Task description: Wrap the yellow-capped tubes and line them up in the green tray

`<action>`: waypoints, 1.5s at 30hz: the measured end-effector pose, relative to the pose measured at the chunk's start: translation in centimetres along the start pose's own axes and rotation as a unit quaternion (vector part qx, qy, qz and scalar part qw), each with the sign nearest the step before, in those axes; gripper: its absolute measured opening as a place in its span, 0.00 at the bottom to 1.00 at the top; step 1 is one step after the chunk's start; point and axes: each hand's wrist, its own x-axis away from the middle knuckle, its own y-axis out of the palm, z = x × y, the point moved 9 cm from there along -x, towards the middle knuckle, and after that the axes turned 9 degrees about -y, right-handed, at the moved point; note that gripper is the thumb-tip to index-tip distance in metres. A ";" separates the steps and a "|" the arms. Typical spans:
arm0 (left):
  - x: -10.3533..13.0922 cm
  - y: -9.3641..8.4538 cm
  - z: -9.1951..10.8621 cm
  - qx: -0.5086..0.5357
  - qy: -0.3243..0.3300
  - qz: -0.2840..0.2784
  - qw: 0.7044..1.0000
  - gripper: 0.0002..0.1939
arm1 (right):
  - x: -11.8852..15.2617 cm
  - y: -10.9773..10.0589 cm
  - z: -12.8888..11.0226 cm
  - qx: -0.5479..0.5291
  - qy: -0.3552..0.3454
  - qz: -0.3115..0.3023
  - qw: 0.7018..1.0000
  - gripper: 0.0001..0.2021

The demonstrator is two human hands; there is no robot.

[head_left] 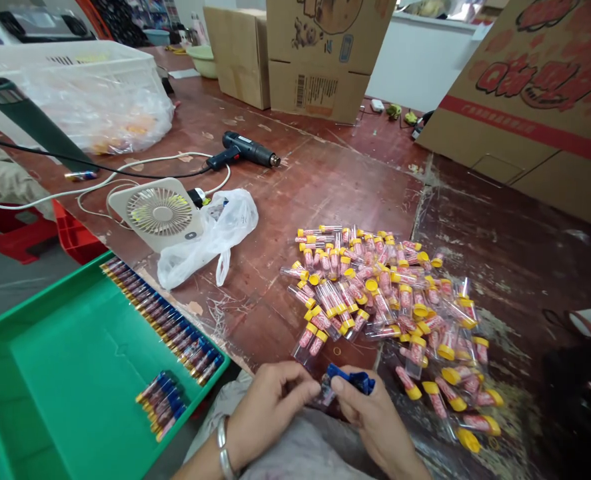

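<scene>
Low in the middle, my right hand (368,407) is closed on a small bundle of blue wrappers (352,379). My left hand (275,407), with a silver bracelet at its wrist, has its thumb and fingers pinched together at the left end of the bundle; what lies between them is too small to name. Just beyond my hands is a pile of clear tubes (380,287) with yellow caps and pink contents. To the left, a green tray (70,353) holds a long row of blue-and-gold wrapped tubes (165,320) and a shorter row (162,403).
A white plastic bag (215,240) lies against a small fan (160,210). Behind them are a heat gun (248,150) and its cables. A white basket (85,87) stands back left, cardboard boxes (240,57) at the back, and another box (530,120) at the right.
</scene>
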 end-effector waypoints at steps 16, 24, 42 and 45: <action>-2.9 -4.3 -0.1 -0.265 0.008 0.181 0.947 0.14 | -1.3 -1.9 -0.5 -0.069 -0.031 0.089 0.993 0.23; -0.9 -3.8 -3.4 0.296 -0.050 -0.032 0.953 0.11 | -2.3 -0.9 -1.9 -0.118 -0.048 0.147 0.981 0.25; -0.4 -2.0 -5.0 0.461 -0.051 0.002 0.886 0.12 | -3.1 2.4 -2.2 -0.140 -0.051 0.108 0.983 0.25; -0.5 -2.0 -5.1 0.453 -0.047 0.012 0.890 0.13 | -3.2 2.4 -2.2 -0.119 -0.066 0.104 0.985 0.25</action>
